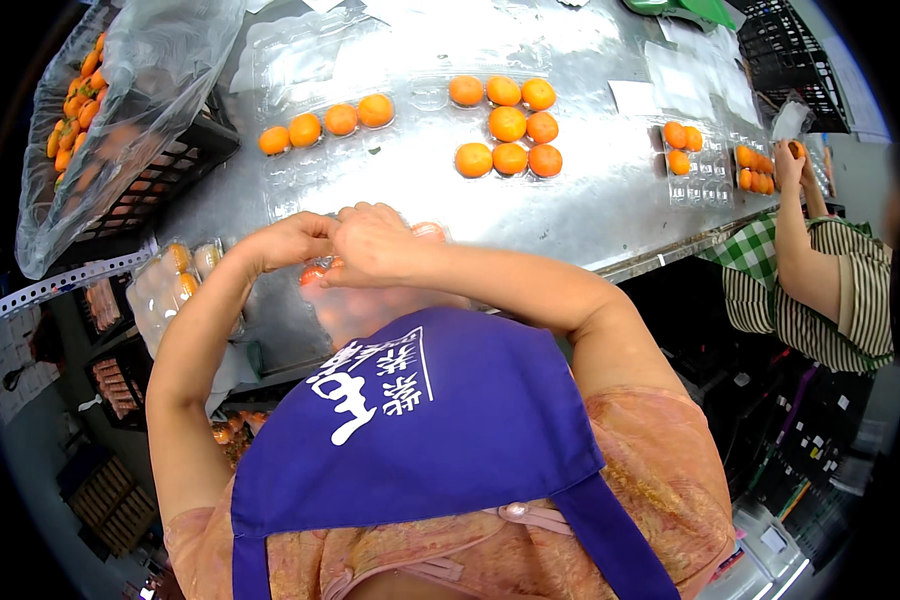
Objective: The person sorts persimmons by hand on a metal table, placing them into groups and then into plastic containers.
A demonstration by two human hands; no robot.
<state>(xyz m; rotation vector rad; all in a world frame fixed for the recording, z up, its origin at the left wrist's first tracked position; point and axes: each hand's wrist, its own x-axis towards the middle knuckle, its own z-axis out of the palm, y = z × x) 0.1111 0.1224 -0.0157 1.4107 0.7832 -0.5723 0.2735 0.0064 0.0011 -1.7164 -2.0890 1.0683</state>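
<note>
In front of my apron, a clear plastic fruit pack [355, 308] with reddish-orange round fruit lies at the table's near edge. My left hand [295, 240] reaches its far left corner, fingers bent together. Beside it my right hand [372, 246] curls over the pack's far edge, and the fingers of both hands meet there. Their fingertips are partly hidden. Beyond them a row of mandarins [341, 120] sits in a clear tray. To its right, more mandarins [507, 124] fill part of another clear tray.
A black crate [205, 140] lined with clear film holds mandarins at the left. Near my left forearm lies another clear fruit pack [160, 290]. At the far right a co-worker's hand [790, 165] is beside part-filled trays [705, 175]. The metal table [410, 190] reflects strongly.
</note>
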